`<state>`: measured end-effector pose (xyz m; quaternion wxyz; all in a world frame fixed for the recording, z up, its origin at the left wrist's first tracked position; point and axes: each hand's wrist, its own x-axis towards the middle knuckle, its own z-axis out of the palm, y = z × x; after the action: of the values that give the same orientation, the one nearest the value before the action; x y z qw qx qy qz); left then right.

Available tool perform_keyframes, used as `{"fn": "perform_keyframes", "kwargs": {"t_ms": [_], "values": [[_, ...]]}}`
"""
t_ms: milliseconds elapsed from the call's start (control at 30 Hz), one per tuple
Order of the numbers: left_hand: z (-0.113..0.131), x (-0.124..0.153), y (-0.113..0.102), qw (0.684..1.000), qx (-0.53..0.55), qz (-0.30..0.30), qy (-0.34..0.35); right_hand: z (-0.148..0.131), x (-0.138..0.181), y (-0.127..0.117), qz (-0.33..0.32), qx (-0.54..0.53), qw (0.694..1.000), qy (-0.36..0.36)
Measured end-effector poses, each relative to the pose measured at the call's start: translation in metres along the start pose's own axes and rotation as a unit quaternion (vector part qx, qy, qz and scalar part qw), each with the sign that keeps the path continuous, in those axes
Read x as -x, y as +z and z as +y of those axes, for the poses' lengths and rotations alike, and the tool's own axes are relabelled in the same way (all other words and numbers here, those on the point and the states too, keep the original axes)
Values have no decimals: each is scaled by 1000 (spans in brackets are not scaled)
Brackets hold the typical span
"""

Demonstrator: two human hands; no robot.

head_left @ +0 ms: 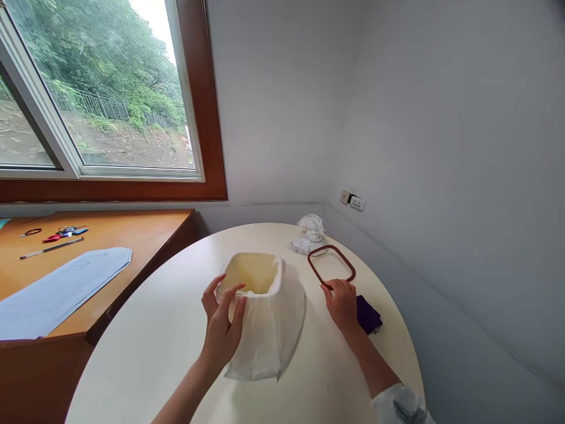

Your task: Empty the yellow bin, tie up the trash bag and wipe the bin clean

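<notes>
A small cream bin stands on the round white table, lined with a white bag whose edge is folded over the rim and hangs down the near side. My left hand pinches the bag and rim at the near left corner. My right hand rests on the table to the right, its fingers closed on the near end of a brown rounded-rectangle ring that lies flat. A dark purple cloth lies just right of that hand.
Crumpled white bags sit at the table's far edge near the wall corner. A wall socket is behind them. To the left stands a wooden desk with papers, a pen and small items, below a window.
</notes>
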<state>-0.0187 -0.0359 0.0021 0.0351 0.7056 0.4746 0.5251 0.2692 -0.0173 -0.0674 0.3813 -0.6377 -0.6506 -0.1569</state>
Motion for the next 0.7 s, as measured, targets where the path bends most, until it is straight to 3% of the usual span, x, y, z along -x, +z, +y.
{"fn": "perform_keyframes", "kwargs": {"t_ms": [167, 700], "values": [[-4, 5, 1, 1000, 16, -14, 2, 6, 8, 13, -36, 11, 999, 10], [-5, 4, -3, 998, 62, -22, -21, 6, 10, 13, -90, 32, 995, 32]]}}
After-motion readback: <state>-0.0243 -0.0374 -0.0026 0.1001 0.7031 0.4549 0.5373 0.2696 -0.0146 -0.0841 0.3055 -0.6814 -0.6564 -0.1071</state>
